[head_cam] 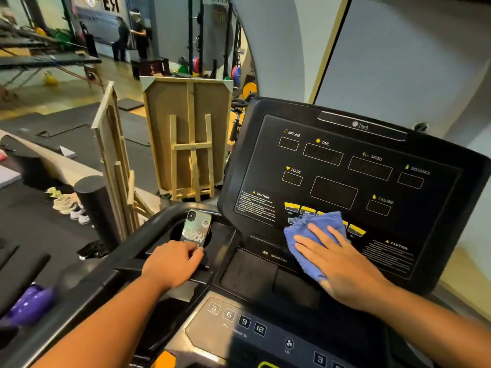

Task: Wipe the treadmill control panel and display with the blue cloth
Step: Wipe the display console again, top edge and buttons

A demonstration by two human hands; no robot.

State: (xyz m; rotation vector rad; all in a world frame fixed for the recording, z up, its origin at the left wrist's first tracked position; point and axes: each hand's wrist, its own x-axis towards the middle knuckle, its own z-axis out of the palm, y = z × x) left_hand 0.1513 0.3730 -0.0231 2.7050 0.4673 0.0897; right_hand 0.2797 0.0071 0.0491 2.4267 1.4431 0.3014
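A gym stretches behind the treadmill console (353,181): weight plates on racks, wooden frames leaning beside the machine, shoes on the dark mats to my left. My right hand (342,264) lies flat and spread, palm down, pressing the blue cloth (313,229) against the lower middle of the console face. The cloth is bunched under my fingers and covers part of the row of yellow buttons (300,208), just above the console's bottom edge. My left hand (172,264) rests with fingers loosely curled on the left handrail area, fingertips touching the lower end of a phone (196,229); whether I am gripping anything there I cannot tell.

I judge the wiping is in hand at the button row, with the dark readout windows above — incline, time, speed, pulse, distance, calorie — not yet under the cloth. The next move calls for sliding the cloth upward and across toward the top corners of the console, keeping the palm flat so the cloth stays spread, and pressing lightly so the buttons are not triggered. The grey lower panel (233,320) with numbered keys near the bottom edge would want a pass too.

The round cup holder (176,232) at the console's left side holds the phone, standing tilted in it. The shallow tray (249,272) below the console looks bare.
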